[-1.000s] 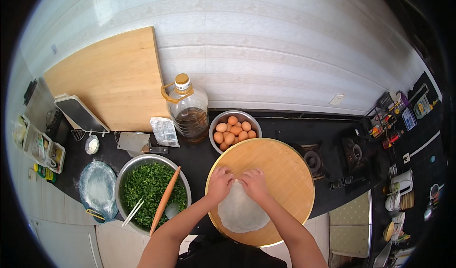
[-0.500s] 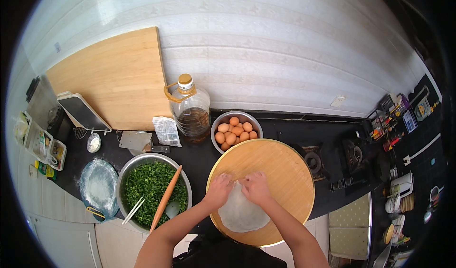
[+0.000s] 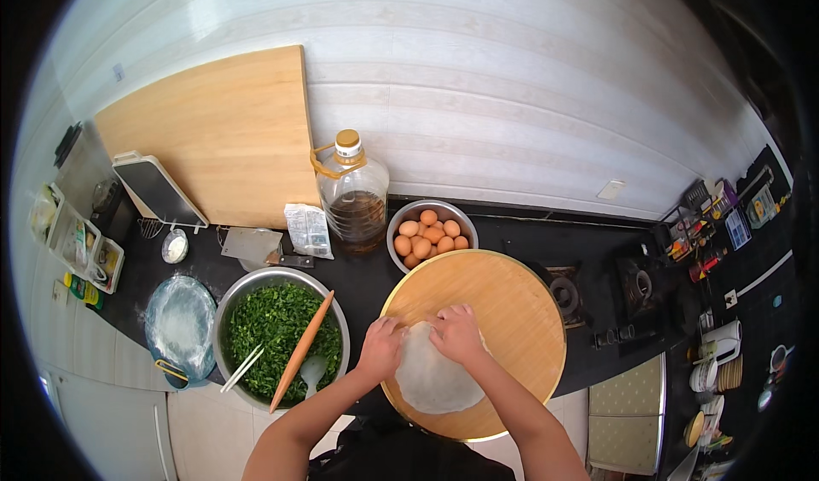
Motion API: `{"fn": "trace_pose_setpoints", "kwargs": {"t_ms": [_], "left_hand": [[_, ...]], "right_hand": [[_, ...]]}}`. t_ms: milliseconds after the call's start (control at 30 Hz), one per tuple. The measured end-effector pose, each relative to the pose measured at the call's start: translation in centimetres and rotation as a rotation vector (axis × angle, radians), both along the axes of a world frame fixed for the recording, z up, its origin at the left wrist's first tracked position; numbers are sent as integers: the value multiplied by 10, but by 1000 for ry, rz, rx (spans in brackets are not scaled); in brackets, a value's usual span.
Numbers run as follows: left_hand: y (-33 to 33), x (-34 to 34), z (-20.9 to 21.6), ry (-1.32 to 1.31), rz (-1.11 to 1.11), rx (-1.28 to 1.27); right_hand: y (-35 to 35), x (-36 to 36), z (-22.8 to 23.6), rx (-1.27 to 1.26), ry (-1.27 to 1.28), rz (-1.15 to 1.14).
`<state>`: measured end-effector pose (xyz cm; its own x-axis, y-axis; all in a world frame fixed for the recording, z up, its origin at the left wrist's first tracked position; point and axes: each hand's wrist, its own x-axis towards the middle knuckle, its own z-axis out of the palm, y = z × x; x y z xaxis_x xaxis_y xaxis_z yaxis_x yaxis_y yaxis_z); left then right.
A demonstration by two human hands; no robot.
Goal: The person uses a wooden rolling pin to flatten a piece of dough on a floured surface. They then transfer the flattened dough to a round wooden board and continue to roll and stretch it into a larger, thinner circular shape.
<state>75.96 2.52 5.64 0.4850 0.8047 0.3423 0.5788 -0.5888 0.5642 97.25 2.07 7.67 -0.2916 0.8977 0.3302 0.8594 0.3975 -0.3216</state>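
Observation:
A thin, pale round dough sheet (image 3: 435,377) lies on the round wooden board (image 3: 525,336), near its front left. My left hand (image 3: 382,349) is closed at the sheet's far left edge, its fingertips pinching the rim. Across from it, my right hand (image 3: 458,334) has curled fingers at the far right edge, thumb and fingers together on the dough. The fingertips are partly hidden behind the hands.
Left of the board stands a metal bowl of chopped greens (image 3: 281,315), with a rolling pin (image 3: 303,349) and white chopsticks (image 3: 243,367) across it. Behind are a bowl of eggs (image 3: 431,240), an oil jug (image 3: 357,204) and a cleaver (image 3: 256,246). A gas stove (image 3: 563,293) lies right.
My hands, close together at the dough's far edge before, have moved apart, the left one leftward and the right one slightly down. The whole view has shifted slightly.

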Motion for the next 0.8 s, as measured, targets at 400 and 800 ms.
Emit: {"fn": "trace_pose_setpoints", "kwargs": {"t_ms": [400,800], "left_hand": [[3,14,-18,36,40,22],[1,7,-22,110,-9,111]], "right_hand": [[-1,-5,1,-29,-32,63],[-7,-9,-11,4,-145,104]]}}
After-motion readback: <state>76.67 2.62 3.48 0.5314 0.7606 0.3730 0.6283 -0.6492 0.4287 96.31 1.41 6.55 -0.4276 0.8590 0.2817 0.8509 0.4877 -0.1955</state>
